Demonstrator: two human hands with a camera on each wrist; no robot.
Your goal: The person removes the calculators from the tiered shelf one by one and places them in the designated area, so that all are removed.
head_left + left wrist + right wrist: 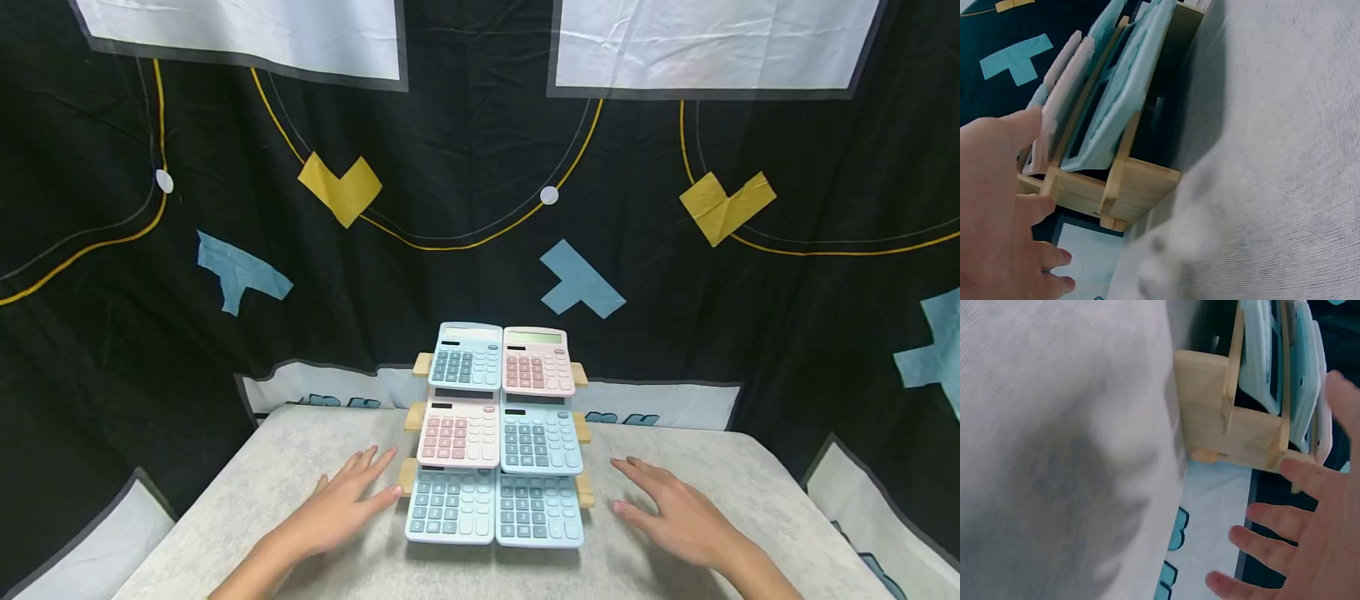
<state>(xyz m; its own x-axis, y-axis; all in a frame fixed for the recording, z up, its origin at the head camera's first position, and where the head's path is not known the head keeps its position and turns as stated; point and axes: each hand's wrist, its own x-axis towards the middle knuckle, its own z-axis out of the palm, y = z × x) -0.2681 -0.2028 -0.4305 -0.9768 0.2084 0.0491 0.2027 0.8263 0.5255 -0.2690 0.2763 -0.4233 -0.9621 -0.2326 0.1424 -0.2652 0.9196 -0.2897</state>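
Observation:
A three-tier wooden rack (407,477) stands on the table with calculators leaning on it in two columns. On the top tier are a blue calculator (474,377) and a pink calculator (553,385). The middle tier holds a pink calculator (459,454) at left and a blue one at right. Two blue calculators fill the bottom tier. My left hand (337,504) is beside the rack's left end, fingers extended; whether its thumb touches the rack I cannot tell. My right hand (678,512) hovers apart from the right side, fingers spread and holding nothing.
The pale grey table (300,442) has rounded far corners. Behind it hangs a black cloth (450,292) with blue tape pieces (581,279), yellow tape pieces (341,190) and white panels (240,33). White printed strips (675,400) run along the cloth's lower edge.

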